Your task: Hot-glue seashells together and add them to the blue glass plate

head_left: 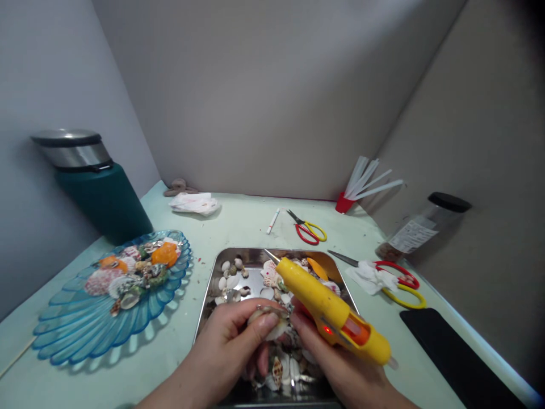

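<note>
Between the thumb and fingers of my left hand [227, 341] is a pale seashell [276, 329], held over the metal tray [208, 304]. A yellow hot glue gun [323, 301] rests in my right hand [336, 358], its metal nozzle pointing up and left, away from the shell. A small red light glows on its side. The right fingertips come close to the shell's right edge; whether they touch it I cannot tell. Below both hands, the tray holds many loose shells [232, 281], white, brown-spotted and orange.
A blue scalloped plate [106, 335] with shells stands left, before a green bottle [106, 199]. Behind the tray lie small scissors [309, 227] and tissue [193, 203]. At right are glue sticks [366, 179] in a red cup, larger scissors [404, 284], a jar [421, 227] and a black phone-like slab [451, 352].
</note>
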{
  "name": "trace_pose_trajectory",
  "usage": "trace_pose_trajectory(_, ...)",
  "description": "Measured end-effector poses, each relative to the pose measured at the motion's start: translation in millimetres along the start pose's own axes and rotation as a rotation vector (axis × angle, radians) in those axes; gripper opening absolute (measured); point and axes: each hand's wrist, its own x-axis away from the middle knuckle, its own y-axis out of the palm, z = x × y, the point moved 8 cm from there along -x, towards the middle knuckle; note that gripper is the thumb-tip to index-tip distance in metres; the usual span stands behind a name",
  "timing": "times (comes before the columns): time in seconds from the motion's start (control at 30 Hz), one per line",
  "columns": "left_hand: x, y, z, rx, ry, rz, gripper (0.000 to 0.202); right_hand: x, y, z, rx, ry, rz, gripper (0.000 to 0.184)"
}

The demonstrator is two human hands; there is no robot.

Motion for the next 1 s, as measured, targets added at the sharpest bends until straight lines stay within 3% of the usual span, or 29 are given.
trace_pose_trajectory(0.13,0.9,0.2,1.5,0.000,-0.003,-0.002,0.037,-1.3,7.4,-1.9,-0.065,-0.006,-0.101,0.010)
trace_pose_trajectory(0.47,-0.7,2.6,0.7,0.058,-0.003,-0.009,0.030,-0.2,8.8,1.2,-0.060,0.014,-0.114,0.011)
trace_pose_trajectory(0.77,-1.7,2.2,3.9,0.155,-0.009,0.005,0.030,0.9,3.5,6.6,-0.068,0.137,-0.039,0.018)
trace_pose_trajectory(1.0,-1.5,-2.7,4.9,0.174,0.030,0.063,0.022,7.4,2.3,28.9,-0.062,0.280,0.014,0.034)
